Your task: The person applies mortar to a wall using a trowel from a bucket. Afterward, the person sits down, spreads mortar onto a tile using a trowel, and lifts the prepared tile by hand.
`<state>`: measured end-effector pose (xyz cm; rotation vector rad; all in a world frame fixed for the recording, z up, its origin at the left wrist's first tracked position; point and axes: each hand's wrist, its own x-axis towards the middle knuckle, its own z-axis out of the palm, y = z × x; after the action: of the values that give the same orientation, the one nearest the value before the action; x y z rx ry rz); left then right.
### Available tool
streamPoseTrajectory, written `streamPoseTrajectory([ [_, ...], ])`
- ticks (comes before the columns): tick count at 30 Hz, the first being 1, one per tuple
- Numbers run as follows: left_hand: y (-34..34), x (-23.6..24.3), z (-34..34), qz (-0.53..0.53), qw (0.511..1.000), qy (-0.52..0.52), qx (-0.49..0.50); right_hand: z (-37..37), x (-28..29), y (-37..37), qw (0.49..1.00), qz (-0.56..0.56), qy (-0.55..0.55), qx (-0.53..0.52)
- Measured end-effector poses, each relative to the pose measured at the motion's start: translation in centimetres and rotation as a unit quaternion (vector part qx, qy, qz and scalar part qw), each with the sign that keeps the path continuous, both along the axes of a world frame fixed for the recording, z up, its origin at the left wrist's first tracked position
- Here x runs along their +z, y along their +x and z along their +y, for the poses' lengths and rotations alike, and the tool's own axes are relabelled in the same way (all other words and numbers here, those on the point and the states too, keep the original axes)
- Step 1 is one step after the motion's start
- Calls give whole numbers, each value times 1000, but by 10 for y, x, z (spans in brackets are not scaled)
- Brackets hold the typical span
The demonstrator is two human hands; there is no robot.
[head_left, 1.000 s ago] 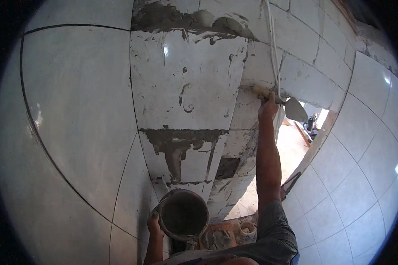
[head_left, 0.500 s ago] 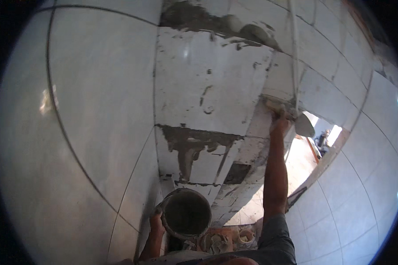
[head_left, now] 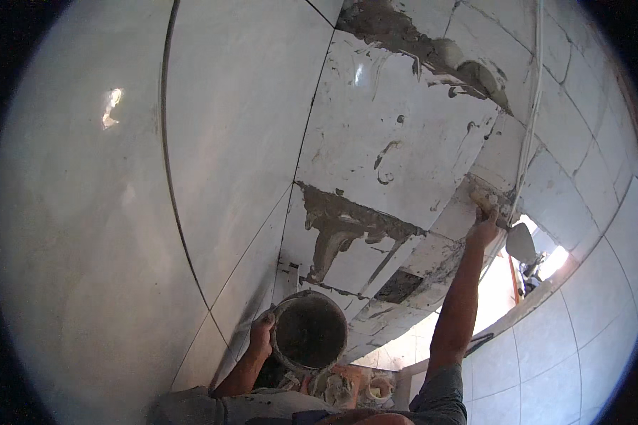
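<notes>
Partly hidden: trowel (head_left: pixel 521 244) in right hand (head_left: pixel 482 231)

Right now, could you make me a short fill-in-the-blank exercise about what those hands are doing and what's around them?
1. The person's ____ holds the round, dark bucket.
2. The person's right hand grips a metal trowel by its tan ____.
3. In the picture, the trowel's flat grey ____ overlaps the bright, sunlit opening.
4. The thin cable running down the tiled wall is ____ in colour.

Missing words: left hand; handle; blade; white.
</notes>
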<state>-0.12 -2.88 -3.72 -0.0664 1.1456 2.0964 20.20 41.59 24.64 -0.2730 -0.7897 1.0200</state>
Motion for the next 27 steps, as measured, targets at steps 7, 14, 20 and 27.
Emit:
streamPoseTrajectory([
  [7,6,-10,2,17,1000,-24,-8,-17,2,-14,999,-19,-4,25],
  [14,-17,-47,9,-41,998,3,-39,-19,-43,22,930,-230,87,-271],
  [20,-22,-59,8,-7,999,-10,-34,-99,-142,48,913,-372,-4,-167],
  [27,-31,-78,2,43,993,-47,-95,-137,-176,63,790,-580,5,-198],
])
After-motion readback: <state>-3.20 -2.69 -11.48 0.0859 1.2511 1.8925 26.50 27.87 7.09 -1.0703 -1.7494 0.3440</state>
